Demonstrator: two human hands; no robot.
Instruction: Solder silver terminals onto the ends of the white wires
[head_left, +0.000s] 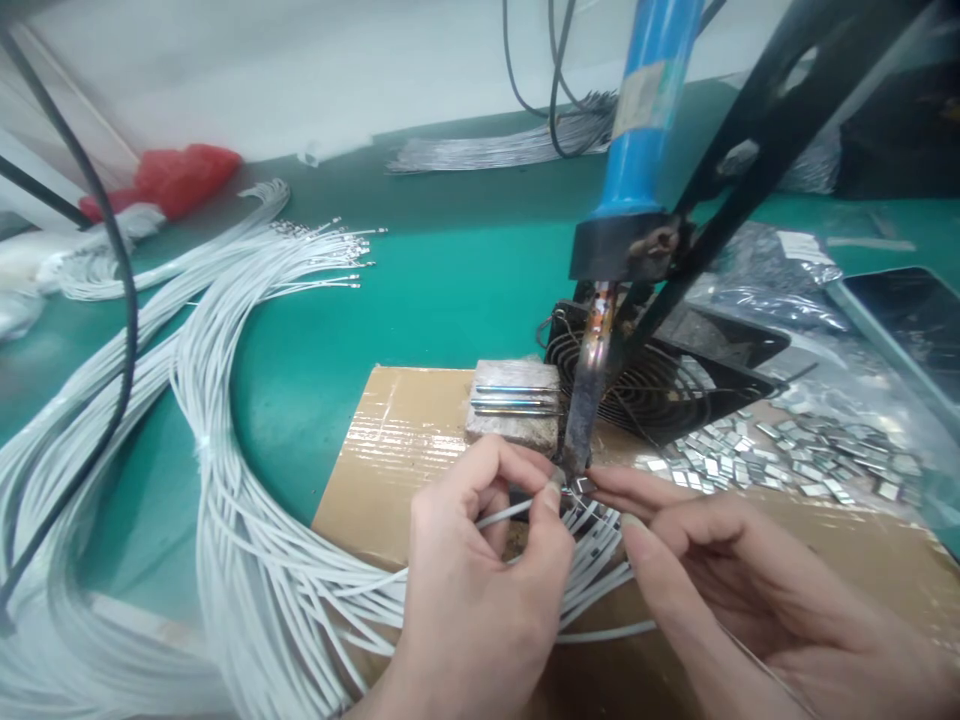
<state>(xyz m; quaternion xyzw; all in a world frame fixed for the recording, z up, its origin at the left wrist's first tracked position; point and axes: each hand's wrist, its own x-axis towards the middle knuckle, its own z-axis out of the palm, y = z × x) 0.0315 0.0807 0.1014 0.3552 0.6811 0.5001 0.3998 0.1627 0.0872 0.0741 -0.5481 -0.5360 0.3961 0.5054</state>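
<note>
My left hand (487, 570) is closed in a pinch around a white cable (504, 514), its end close to the tip of an upright soldering iron (589, 400) with a blue handle. From the other side my right hand (720, 560) reaches to the same spot. Its fingers are curled, with the fingertips beside a small shiny metal piece (580, 486) under the tip; what they grip is not clear. A thin wire (769, 668) runs along this hand. Several cable ends (600, 540) with small metal fittings lie between both hands.
Long bundles of white cable (217, 450) fill the left side. A block with metal rods (517, 400) sits on cardboard (397, 430). Right of the iron are a black fan (645, 390), small metal plates (795, 455) and plastic bags (772, 260). More cables (502, 145) lie behind.
</note>
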